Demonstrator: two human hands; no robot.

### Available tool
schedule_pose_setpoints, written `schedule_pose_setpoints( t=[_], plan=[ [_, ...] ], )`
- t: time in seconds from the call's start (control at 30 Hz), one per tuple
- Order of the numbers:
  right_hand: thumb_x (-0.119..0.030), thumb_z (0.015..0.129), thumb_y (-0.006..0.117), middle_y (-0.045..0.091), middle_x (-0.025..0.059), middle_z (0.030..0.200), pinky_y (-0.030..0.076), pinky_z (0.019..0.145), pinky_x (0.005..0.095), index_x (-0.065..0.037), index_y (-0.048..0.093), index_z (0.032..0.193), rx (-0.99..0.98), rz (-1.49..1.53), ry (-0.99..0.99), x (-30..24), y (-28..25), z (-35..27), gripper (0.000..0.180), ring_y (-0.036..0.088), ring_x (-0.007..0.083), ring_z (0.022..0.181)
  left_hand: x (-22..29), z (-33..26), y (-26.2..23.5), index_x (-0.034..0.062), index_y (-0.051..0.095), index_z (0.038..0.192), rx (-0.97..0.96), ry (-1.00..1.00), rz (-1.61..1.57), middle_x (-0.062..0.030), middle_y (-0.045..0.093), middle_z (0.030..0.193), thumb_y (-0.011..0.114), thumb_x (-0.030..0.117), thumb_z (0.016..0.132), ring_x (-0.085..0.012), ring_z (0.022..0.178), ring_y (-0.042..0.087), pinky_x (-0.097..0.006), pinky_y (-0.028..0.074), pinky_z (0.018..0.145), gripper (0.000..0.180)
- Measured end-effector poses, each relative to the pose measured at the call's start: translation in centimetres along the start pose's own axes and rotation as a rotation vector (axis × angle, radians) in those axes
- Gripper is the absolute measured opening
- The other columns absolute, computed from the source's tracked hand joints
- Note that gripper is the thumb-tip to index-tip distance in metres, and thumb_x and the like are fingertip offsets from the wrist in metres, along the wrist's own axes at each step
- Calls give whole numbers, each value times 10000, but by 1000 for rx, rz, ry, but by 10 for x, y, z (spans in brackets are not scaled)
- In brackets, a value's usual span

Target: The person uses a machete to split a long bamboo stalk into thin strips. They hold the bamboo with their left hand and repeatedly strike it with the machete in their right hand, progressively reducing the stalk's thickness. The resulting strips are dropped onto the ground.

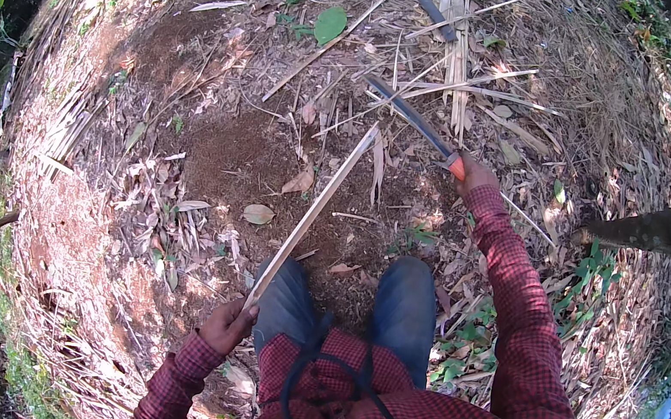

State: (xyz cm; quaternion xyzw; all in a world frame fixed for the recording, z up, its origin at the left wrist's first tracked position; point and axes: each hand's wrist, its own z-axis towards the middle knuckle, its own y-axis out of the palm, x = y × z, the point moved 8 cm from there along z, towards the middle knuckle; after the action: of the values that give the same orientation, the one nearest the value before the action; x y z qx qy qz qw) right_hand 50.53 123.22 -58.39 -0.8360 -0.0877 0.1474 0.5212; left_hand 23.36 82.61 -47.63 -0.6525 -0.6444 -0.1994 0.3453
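Note:
My left hand [227,328] grips the near end of a long pale bamboo strip [318,207], which slants up and away over my left knee. My right hand [474,176] is stretched out to the right and closed on the orange handle of a long dark-bladed knife [410,118]. The blade points up and left, away from me, and its tip lies apart from the far end of the strip. Both sleeves are red checked cloth, and my knees in blue trousers show between the arms.
The ground is bare earth strewn with dry leaves and bamboo shavings. A bundle of split bamboo strips [457,46] lies at the top centre beside a dark flat piece [425,2]. A tree trunk [662,231] lies at the right. Green plants edge the slope.

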Motion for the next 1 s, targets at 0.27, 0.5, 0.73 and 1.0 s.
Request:
schedule_pose_setpoints(
  t=[0.27, 0.5, 0.73, 1.0],
  plan=[
    [-243, 713, 662, 590, 208, 1040, 458, 829, 394, -86, 455, 1205, 221, 503, 440, 117, 91, 10, 557, 575, 342, 972, -66, 106, -140, 21, 498, 953, 566, 22, 846, -232, 570, 669, 411, 368, 909, -416, 658, 572, -478, 428, 556, 360],
    [-172, 701, 667, 603, 153, 889, 464, 742, 349, -58, 518, 1040, 293, 780, 356, 126, 130, -68, 387, 597, 295, 819, 42, 299, -94, 139, 463, 1202, 603, 334, 836, -176, 520, 1096, 487, 211, 862, -354, 981, 529, -422, 443, 842, 349],
    [-253, 699, 675, 597, 196, 872, 462, 727, 413, -33, 520, 981, 221, 618, 413, 130, 143, -129, 391, 590, 358, 823, 163, 471, 41, 93, 529, 1122, 470, 510, 625, -186, 572, 1033, 454, 191, 861, -353, 939, 557, -432, 444, 818, 289],
    [-238, 666, 696, 598, 183, 897, 465, 735, 402, -45, 530, 984, 82, 589, 602, 138, 158, -166, 408, 583, 350, 838, 144, 521, 74, 36, 640, 1000, 269, 326, 326, -168, 643, 930, 576, 253, 809, -273, 874, 617, -348, 465, 784, 296]
  ],
)
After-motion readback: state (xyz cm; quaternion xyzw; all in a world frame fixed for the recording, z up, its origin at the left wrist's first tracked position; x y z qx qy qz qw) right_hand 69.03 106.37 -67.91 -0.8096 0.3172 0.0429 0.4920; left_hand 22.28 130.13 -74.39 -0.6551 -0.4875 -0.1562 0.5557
